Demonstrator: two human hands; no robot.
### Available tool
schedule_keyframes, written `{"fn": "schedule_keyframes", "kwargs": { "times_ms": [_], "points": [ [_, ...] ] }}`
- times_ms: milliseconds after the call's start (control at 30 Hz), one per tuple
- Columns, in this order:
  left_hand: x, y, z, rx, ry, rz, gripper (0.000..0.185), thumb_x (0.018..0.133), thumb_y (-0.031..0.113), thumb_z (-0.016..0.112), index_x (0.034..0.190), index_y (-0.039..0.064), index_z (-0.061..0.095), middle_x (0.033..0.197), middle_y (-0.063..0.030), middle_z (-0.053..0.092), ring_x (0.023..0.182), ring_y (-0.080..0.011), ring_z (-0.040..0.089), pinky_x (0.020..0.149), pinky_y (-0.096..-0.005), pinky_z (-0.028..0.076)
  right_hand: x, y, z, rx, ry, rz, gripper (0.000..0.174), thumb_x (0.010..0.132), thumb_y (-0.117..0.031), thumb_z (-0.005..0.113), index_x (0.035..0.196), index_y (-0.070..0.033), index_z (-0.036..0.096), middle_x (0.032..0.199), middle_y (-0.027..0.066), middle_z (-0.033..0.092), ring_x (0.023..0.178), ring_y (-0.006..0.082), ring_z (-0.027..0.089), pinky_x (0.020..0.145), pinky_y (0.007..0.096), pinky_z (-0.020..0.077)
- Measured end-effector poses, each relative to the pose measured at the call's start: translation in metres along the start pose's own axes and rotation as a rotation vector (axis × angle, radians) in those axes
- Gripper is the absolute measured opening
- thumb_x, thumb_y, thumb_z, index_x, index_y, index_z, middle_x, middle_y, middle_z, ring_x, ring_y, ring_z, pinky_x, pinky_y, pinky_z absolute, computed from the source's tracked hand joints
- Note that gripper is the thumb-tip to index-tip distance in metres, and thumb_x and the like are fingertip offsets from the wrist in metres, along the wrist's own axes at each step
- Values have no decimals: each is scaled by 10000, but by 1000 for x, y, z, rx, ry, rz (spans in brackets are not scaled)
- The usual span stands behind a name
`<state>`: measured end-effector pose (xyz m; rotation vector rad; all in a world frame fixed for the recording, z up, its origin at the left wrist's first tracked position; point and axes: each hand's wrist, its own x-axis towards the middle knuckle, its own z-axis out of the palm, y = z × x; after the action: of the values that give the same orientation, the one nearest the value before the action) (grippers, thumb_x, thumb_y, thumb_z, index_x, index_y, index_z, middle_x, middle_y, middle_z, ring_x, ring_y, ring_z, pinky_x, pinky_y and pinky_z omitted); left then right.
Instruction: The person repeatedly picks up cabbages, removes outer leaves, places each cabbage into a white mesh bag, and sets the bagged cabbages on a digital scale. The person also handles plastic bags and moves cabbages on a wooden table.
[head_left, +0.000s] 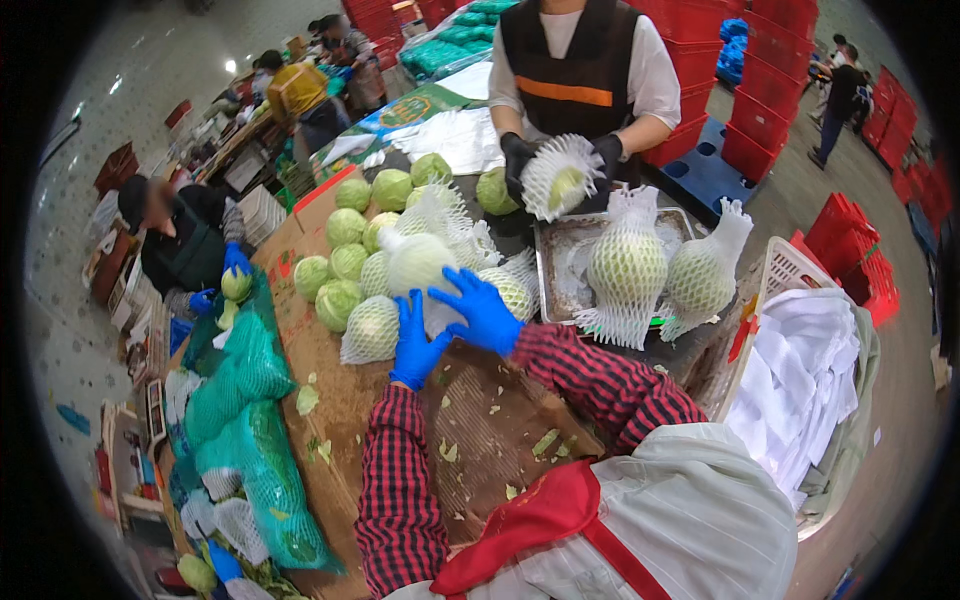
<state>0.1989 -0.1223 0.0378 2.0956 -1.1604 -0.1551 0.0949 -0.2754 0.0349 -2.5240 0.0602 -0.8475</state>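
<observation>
Both my hands wear blue gloves and lie against a cabbage in white foam netting (420, 262) on the near side of the cabbage pile. My left hand (416, 341) has its fingers along the lower left of this netted cabbage. From the lower right, my right hand (480, 311) spreads its fingers over it, and the netting's loose end hangs between the hands. Another netted cabbage (371, 330) sits just left of my left hand. Beyond my right hand lies one more in netting (510, 292). Bare green cabbages (349, 262) are heaped at the left.
Across the table, a person in black gloves holds a netted cabbage (562, 180). Two netted cabbages (626, 262) stand at a metal tray (559, 292). A white basket (780, 262) holds white netting at right. Green net sacks (262, 465) line the cardboard's (322, 450) left edge.
</observation>
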Motion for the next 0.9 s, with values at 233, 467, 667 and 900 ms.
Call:
{"fn": "schedule_keyframes", "kwargs": {
  "times_ms": [233, 467, 667, 900],
  "points": [
    [-24, -61, 35, -226, -126, 5, 717, 783, 210, 706, 1387, 19, 371, 1468, -220, 280, 1378, -330, 240, 1109, -394, 234, -116, -24, -134, 144, 61, 110, 469, 765, -5, 592, 1225, -97, 580, 1274, 171, 539, 1080, 329, 565, 892, 408, 456],
    [-73, -53, 51, -381, -61, -111, 748, 814, 186, 679, 1441, 71, 287, 1457, -152, 338, 1353, -275, 308, 1089, -375, 280, -307, 121, -291, 114, 1135, 719, 208, 899, -83, 521, 1038, 12, 643, 987, 87, 659, 895, 144, 609, 781, 266, 477],
    [-91, -13, 68, -383, 72, -185, 686, 818, 169, 673, 1409, 55, 346, 1408, -161, 402, 1300, -279, 388, 1063, -374, 329, -623, 263, -263, -542, 334, 1340, 374, 889, -308, 542, 1086, -2, 628, 1029, 196, 651, 919, 363, 619, 780, 432, 487],
    [-150, 7, 75, -394, 32, -351, 614, 829, 156, 667, 1386, 103, 413, 1266, -149, 521, 1063, -231, 553, 903, -338, 456, -535, 215, -185, -570, -175, 1628, 268, 884, -283, 514, 1026, -111, 663, 1123, 183, 611, 1011, 341, 613, 807, 469, 504]
  ]
}}
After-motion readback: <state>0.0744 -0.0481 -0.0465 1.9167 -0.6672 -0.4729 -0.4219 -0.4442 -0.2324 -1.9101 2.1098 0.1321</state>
